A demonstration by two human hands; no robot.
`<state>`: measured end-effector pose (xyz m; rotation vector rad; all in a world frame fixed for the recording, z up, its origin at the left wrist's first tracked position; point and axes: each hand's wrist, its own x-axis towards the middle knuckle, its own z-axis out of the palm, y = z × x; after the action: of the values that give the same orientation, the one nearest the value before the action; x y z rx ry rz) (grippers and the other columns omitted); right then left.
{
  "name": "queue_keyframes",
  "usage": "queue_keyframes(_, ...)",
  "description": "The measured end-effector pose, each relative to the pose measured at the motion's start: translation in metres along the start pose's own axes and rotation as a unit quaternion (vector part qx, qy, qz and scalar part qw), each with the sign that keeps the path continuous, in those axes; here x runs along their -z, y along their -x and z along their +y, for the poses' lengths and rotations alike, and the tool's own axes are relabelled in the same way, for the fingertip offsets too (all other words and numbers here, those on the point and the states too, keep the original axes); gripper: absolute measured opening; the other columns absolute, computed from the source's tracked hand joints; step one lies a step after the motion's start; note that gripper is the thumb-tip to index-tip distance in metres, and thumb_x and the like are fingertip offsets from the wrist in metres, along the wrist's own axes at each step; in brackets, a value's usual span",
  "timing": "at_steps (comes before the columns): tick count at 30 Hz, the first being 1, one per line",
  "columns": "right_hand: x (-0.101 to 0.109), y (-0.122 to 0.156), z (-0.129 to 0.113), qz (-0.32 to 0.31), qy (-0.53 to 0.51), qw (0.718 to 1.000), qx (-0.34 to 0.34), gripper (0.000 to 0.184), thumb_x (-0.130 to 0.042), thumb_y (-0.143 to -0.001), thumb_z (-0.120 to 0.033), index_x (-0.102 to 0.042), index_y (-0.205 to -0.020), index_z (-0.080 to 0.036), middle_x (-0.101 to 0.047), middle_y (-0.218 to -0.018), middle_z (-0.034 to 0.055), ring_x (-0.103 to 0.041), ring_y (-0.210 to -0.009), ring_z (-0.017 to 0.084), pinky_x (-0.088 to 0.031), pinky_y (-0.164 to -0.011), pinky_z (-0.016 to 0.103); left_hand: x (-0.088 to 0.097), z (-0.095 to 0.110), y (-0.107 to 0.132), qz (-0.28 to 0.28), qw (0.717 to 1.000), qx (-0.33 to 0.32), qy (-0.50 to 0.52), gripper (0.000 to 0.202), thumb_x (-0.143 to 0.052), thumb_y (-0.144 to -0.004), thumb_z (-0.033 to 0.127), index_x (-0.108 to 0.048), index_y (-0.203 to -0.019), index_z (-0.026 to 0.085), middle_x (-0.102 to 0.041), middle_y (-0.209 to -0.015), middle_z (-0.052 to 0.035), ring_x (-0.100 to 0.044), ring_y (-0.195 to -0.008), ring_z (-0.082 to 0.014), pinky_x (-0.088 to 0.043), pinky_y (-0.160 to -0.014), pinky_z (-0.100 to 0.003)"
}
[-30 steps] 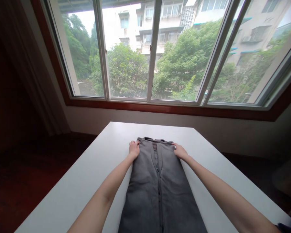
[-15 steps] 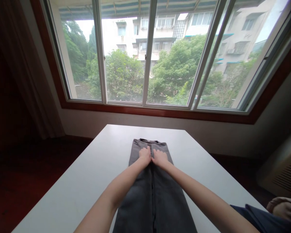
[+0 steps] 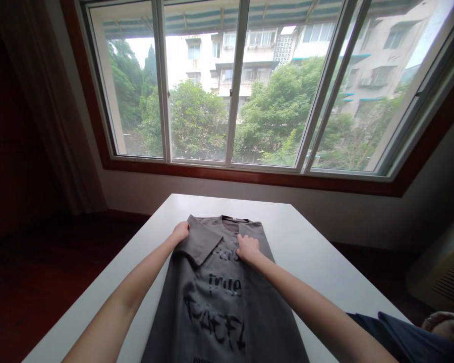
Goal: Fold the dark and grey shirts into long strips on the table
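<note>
A dark grey T-shirt (image 3: 219, 302) with black lettering lies lengthwise on the white table (image 3: 136, 282), its neckline toward the window. Its right side is folded inward over the chest. My left hand (image 3: 181, 231) is closed on the shirt's left edge near the shoulder, where the sleeve lies turned over the front and covers part of the print. My right hand (image 3: 248, 247) is closed at the edge of the right-hand fold, just below the collar. Its fingertips are partly hidden against the cloth.
Beyond the far table edge is a wall with a wide sliding window (image 3: 230, 91). A curtain (image 3: 49, 116) hangs at left. At lower right lie dark blue cloth (image 3: 393, 330) and a brownish bundle (image 3: 448, 325), near a pale vented unit (image 3: 442, 262).
My left hand has moved left from the shirt's middle, drawing the left fold outward and uncovering the print. My right hand has stayed near the collar. The view has shifted slightly.
</note>
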<state>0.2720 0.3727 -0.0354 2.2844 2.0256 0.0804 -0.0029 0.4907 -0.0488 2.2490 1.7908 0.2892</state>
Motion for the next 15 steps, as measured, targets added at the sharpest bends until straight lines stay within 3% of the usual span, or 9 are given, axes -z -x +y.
queue_keyframes(4,-0.002,0.004,-0.004,0.004,0.016,1.000,0.005,0.047,-0.061,-0.084,-0.024,-0.053,-0.129,-0.014,-0.061,-0.119,0.0217,-0.062,-0.108,0.034,-0.044,-0.086,0.043,-0.010,-0.020,-0.001,0.032,0.999,0.009,-0.007,0.030,-0.060,-0.094,0.034,-0.060,-0.118,0.016,-0.061,-0.121,-0.0088,-0.061,-0.106,-0.0225,-0.053,-0.090,-0.044)
queue_keyframes(10,0.000,0.002,-0.009,-0.014,0.004,1.000,0.023,0.050,-0.057,-0.082,-0.011,-0.052,-0.132,-0.018,-0.063,-0.120,0.0193,-0.064,-0.107,0.032,-0.046,-0.084,0.040,-0.018,-0.016,0.012,0.093,0.995,0.010,-0.035,0.031,-0.054,-0.096,0.028,-0.058,-0.124,0.016,-0.054,-0.136,-0.0129,-0.051,-0.124,-0.0273,-0.045,-0.101,-0.047)
queue_keyframes(13,0.002,-0.006,0.007,-0.024,-0.027,0.999,0.018,0.052,-0.050,-0.083,-0.008,-0.053,-0.133,-0.022,-0.064,-0.120,0.0164,-0.066,-0.104,0.029,-0.048,-0.080,0.036,-0.025,-0.008,0.028,0.107,0.993,-0.018,-0.049,0.039,-0.045,-0.097,0.025,-0.052,-0.134,0.015,-0.042,-0.149,-0.0162,-0.040,-0.137,-0.0279,-0.037,-0.110,-0.041)
queue_keyframes(15,0.003,-0.010,0.032,-0.027,-0.053,0.998,0.005,0.055,-0.046,-0.084,-0.007,-0.051,-0.136,-0.024,-0.065,-0.121,0.0141,-0.066,-0.104,0.026,-0.048,-0.078,0.032,-0.032,-0.003,0.040,0.098,0.992,-0.055,-0.055,0.044,-0.043,-0.098,0.031,-0.048,-0.139,0.016,-0.037,-0.154,-0.0134,-0.034,-0.141,-0.0260,-0.031,-0.114,-0.039)
